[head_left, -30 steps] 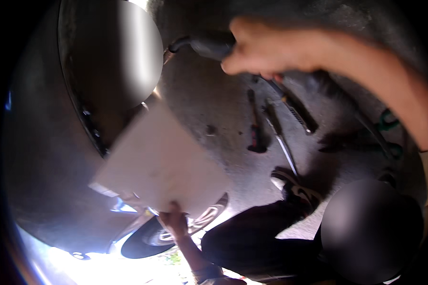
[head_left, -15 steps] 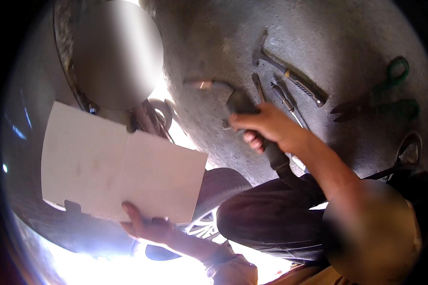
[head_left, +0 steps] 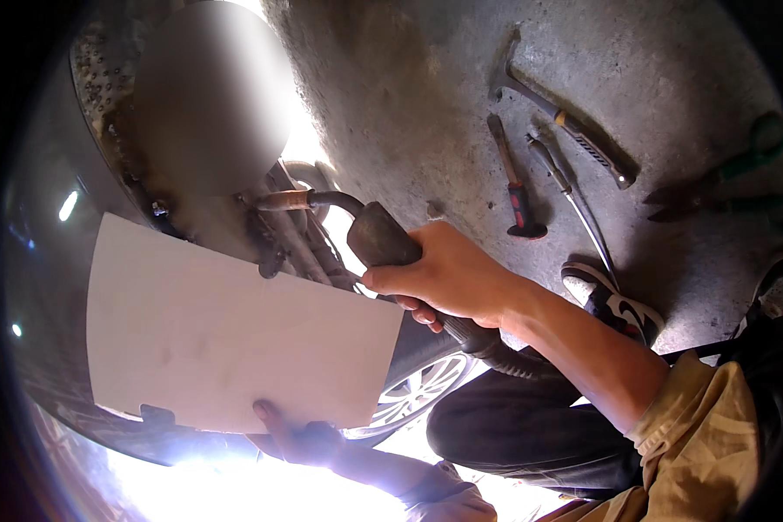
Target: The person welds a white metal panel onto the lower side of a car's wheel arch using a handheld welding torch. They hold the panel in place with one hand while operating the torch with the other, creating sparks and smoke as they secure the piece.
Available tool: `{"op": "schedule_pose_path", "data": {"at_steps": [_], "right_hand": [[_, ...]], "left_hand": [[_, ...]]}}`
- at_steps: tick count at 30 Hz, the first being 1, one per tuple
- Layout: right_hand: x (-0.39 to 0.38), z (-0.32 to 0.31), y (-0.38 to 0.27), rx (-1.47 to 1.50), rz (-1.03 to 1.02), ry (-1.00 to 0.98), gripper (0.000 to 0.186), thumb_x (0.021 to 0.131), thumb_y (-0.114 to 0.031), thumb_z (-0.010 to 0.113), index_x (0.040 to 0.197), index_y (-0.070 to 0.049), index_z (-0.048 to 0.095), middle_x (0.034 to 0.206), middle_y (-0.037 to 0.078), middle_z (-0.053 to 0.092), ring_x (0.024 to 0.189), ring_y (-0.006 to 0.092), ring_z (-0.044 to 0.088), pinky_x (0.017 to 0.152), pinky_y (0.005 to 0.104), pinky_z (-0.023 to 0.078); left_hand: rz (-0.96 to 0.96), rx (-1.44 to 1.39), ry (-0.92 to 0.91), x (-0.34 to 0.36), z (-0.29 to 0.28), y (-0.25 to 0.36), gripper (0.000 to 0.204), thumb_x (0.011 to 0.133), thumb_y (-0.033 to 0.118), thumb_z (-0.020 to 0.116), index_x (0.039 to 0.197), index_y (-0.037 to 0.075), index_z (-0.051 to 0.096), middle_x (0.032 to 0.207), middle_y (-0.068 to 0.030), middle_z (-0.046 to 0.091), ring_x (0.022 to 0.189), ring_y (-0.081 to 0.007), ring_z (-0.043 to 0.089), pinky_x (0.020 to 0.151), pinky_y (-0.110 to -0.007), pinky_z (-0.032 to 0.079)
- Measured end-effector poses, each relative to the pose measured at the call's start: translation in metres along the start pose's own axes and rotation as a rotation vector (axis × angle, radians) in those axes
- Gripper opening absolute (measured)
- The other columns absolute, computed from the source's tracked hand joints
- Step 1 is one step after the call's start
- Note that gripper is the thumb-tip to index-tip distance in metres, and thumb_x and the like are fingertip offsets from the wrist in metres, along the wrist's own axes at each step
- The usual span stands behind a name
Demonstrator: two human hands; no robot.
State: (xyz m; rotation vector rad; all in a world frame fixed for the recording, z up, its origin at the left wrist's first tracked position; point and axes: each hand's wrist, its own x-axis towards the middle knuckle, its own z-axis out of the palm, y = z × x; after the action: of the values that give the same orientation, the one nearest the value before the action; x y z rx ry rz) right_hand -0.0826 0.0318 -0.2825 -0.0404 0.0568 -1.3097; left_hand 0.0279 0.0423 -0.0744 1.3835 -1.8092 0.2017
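Right hand point(head_left: 452, 274) is wrapped firmly around the black handle of a welding torch point(head_left: 378, 237), and from my end I see the bent neck reaching left to a copper-coloured nozzle point(head_left: 284, 201). Its tip sits close against dark metal parts point(head_left: 300, 252) at the car's edge; I can't tell whether it touches. My left hand point(head_left: 300, 442) pinches the lower edge of a pale board point(head_left: 235, 331), thumb on the near face. That board spreads in front of the dark car panel point(head_left: 39, 287); its top edge slopes down rightward below the nozzle, and its right corner comes near my right fingers, so room is tight there. Below that corner, a spoked wheel point(head_left: 418, 391) shows past the right edge. Behind the handle, the cable point(head_left: 518, 359) runs close to the dark-trousered knee point(head_left: 531, 426). My widest open room is over the concrete floor point(head_left: 391, 113), up and right of the torch, bounded farther right by a chisel point(head_left: 515, 187) and a hammer point(head_left: 574, 126).
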Motion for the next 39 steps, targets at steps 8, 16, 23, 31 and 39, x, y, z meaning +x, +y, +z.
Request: {"op": "schedule_pose_path", "data": {"at_steps": [8, 16, 23, 31, 39], "right_hand": [[0.006, 0.003, -0.006, -0.010, -0.037, -0.006, 0.025, 0.085, -0.020, 0.070, 0.072, -0.001, 0.060, 0.056, 0.001, 0.051, 0.042, 0.0091, 0.048, 0.038, 0.0267, 0.037], [0.006, 0.002, -0.008, -0.044, -0.032, 0.042, 0.025, 0.084, -0.019, 0.070, 0.070, -0.001, 0.059, 0.054, 0.001, 0.050, 0.043, 0.0097, 0.048, 0.038, 0.0274, 0.037], [0.005, 0.007, -0.011, -0.054, -0.059, 0.030, 0.026, 0.083, -0.018, 0.070, 0.069, -0.001, 0.057, 0.055, 0.002, 0.050, 0.043, 0.0105, 0.048, 0.039, 0.0281, 0.037], [0.006, 0.008, -0.010, -0.058, -0.055, 0.032, 0.024, 0.083, -0.017, 0.069, 0.069, -0.001, 0.057, 0.056, 0.003, 0.051, 0.044, 0.0108, 0.049, 0.038, 0.0282, 0.038], [0.001, 0.009, -0.013, -0.055, -0.038, 0.045, 0.024, 0.082, -0.016, 0.068, 0.068, 0.000, 0.058, 0.053, 0.003, 0.050, 0.041, 0.0110, 0.048, 0.037, 0.0285, 0.037]], "left_hand": [[-0.061, 0.010, 0.147, -0.016, 0.017, -0.001, 0.070, 0.081, 0.031, 0.069, 0.138, -0.001, 0.043, 0.127, -0.0183, 0.050, 0.116, -0.0302, 0.051, 0.095, -0.042, 0.044], [-0.046, 0.012, 0.110, -0.018, 0.019, -0.008, 0.068, 0.080, 0.030, 0.069, 0.135, -0.002, 0.046, 0.125, -0.0171, 0.051, 0.115, -0.0282, 0.051, 0.094, -0.041, 0.045], [-0.033, -0.022, 0.115, -0.018, 0.019, -0.001, 0.069, 0.079, 0.031, 0.070, 0.135, -0.002, 0.046, 0.124, -0.0167, 0.052, 0.114, -0.0277, 0.051, 0.093, -0.042, 0.045], [-0.005, -0.017, 0.003, -0.015, 0.011, -0.006, 0.069, 0.080, 0.033, 0.071, 0.133, -0.004, 0.047, 0.121, -0.0176, 0.054, 0.109, -0.0285, 0.054, 0.086, -0.040, 0.049], [0.028, -0.013, 0.006, -0.010, 0.002, -0.010, 0.067, 0.081, 0.032, 0.071, 0.131, -0.006, 0.046, 0.119, -0.0183, 0.054, 0.106, -0.0283, 0.057, 0.083, -0.040, 0.052]]}}
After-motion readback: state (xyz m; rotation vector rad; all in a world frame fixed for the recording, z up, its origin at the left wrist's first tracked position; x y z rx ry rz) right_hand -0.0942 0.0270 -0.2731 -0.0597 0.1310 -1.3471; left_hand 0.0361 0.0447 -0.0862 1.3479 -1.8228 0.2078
